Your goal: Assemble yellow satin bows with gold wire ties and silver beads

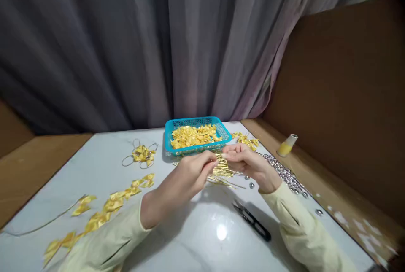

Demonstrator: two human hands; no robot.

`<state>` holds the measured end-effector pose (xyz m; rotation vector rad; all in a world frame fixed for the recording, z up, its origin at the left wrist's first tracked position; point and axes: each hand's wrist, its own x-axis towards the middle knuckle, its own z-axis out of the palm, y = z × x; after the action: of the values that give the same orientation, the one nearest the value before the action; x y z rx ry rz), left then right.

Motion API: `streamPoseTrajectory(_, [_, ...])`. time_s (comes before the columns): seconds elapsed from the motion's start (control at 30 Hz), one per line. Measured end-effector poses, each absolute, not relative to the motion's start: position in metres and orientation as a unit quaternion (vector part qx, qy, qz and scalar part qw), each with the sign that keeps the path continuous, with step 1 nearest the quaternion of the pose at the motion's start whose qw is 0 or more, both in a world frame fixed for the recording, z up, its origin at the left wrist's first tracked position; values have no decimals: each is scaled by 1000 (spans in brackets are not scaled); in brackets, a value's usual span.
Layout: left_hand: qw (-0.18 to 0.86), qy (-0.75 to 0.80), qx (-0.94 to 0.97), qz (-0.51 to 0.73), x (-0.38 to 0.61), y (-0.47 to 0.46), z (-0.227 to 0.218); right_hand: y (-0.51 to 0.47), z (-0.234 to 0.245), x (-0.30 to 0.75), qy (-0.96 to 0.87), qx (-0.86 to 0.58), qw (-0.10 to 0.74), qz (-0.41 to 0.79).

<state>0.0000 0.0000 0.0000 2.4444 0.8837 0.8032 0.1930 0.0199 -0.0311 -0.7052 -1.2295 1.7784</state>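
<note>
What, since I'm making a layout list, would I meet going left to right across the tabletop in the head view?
Long thin cord → ringed gold cluster → blue basket → black snips → small part-yellow cone.

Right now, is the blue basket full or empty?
Partly full: yellow pieces lie in the basket, its back wall showing above them.

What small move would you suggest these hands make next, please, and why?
Perhaps ease the bare left hand towards the bare right hand: both look pinched and face each other across a small gap, with thin, shiny gold strands showing just behind. Anything they hold is too small to tell.
</note>
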Motion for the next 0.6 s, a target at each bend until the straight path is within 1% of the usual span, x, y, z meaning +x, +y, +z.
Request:
streamPoseTrajectory(0.13, [248,321,873,271,-1,1,2,16,-29,192,-499,-299,421,696])
streamPoseTrajectory(0.47, [417,336,816,216,-2,-1,20,3,-14,190,-547,-356,417,632])
streamPoseTrajectory(0.6, [456,337,798,203,-2,-2,23,0,-12,192,-569,-369,416,605])
